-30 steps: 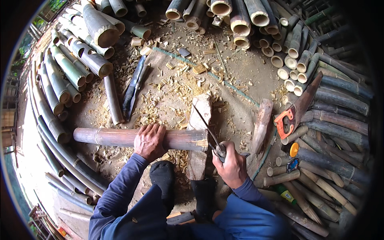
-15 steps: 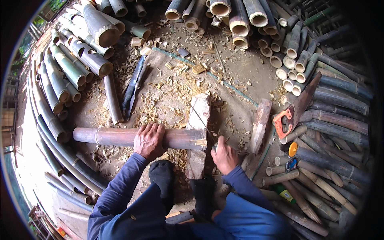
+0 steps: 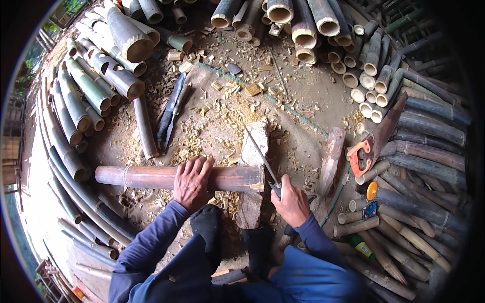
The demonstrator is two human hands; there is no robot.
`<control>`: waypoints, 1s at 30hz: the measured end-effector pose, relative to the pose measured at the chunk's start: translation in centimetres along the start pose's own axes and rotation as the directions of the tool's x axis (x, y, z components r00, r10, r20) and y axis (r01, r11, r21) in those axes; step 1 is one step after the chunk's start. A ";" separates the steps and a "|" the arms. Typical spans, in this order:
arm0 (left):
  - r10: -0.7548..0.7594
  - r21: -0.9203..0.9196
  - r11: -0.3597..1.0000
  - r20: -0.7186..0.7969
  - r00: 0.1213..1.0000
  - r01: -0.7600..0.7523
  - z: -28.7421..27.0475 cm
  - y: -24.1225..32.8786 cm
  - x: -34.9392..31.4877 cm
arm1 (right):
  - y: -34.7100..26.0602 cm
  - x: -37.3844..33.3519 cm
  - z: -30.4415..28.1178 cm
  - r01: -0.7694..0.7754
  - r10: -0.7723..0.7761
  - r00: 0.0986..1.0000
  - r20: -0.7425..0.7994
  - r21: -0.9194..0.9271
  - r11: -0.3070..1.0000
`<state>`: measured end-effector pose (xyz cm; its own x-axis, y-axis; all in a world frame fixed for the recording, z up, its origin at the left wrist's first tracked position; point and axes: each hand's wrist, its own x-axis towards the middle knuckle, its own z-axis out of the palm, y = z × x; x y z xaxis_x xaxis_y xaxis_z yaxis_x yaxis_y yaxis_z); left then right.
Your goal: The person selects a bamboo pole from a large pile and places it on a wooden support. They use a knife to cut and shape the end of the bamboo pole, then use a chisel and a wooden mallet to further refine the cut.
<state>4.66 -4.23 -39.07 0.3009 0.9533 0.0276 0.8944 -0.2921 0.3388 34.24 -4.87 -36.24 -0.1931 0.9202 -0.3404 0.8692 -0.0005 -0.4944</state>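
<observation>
A length of reddish-brown bamboo [image 3: 146, 177] lies crosswise in front of me. Its right end rests on a pale wooden block [image 3: 249, 207]. My left hand [image 3: 193, 184] is closed over the middle of the bamboo from above. In my right hand [image 3: 293, 199] is a knife [image 3: 261, 153] with a long, narrow blade, gripped by its handle. The blade points away and to the left, just beyond the bamboo's cut right end. Whether it touches that end I cannot tell.
Wood chips [image 3: 222, 118] litter the ground. A sheathed blade [image 3: 172, 111] lies beyond the bamboo. To the right are a short log [image 3: 332, 156] and an orange-handled saw [image 3: 380, 136] leaning on stacked poles. Cut bamboo [image 3: 93, 93] is piled around on the left, back and right.
The bamboo's right end has turned, and its pale trimmed patch no longer faces up. My right hand has shifted slightly right and nearer, with more of the blade showing.
</observation>
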 end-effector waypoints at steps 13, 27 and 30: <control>0.032 -0.031 0.999 0.119 0.992 -0.029 -0.6 -1.7 1.0 | -2.0 -0.8 -1.4 0.063 -0.061 0.998 -0.032 0.054 0.997; 0.048 -0.002 0.999 -0.083 0.995 -0.049 1.1 -1.8 -0.7 | -3.0 -1.4 -1.7 0.338 -0.286 0.912 -0.293 0.142 0.931; 0.064 0.009 0.998 -0.129 0.989 -0.064 1.7 -1.1 -0.4 | 1.5 0.2 1.8 -0.066 0.074 0.997 0.032 -0.200 0.978</control>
<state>4.14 -4.42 -41.07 0.3125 0.9344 0.1710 0.8762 -0.3531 0.3280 34.69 -5.36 -38.54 -0.1427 0.9045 -0.4020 0.9536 0.0169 -0.3006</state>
